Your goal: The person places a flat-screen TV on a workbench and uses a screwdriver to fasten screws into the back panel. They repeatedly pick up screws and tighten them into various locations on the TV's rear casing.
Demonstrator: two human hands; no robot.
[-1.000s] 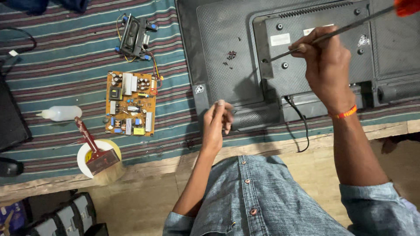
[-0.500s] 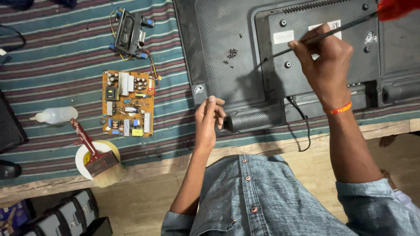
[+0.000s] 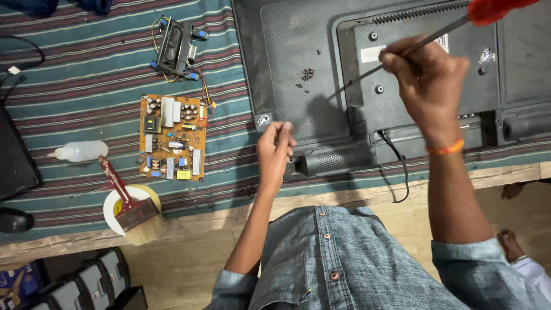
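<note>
A dark flat-panel screen lies face down with its grey back cover (image 3: 310, 51) up on a striped cloth. My right hand (image 3: 427, 80) grips a long screwdriver (image 3: 402, 54) with a red handle; its tip points at the raised centre panel of the cover. My left hand (image 3: 275, 146) hovers at the cover's lower left corner with its fingers curled together; whether it pinches something small I cannot tell. Several small dark screws (image 3: 306, 77) lie loose on the cover between the two hands.
An orange circuit board (image 3: 172, 138) lies left of the screen, with a black speaker module (image 3: 175, 40) and wires above it. A white squeeze bottle (image 3: 77, 152), a red-handled brush (image 3: 123, 198) on a white tub and the wooden table edge (image 3: 344, 198) are nearby.
My left hand has lifted slightly and closed its fingers near the cover's corner. My right hand holds the screwdriver in much the same pose; the view has drifted a little.
</note>
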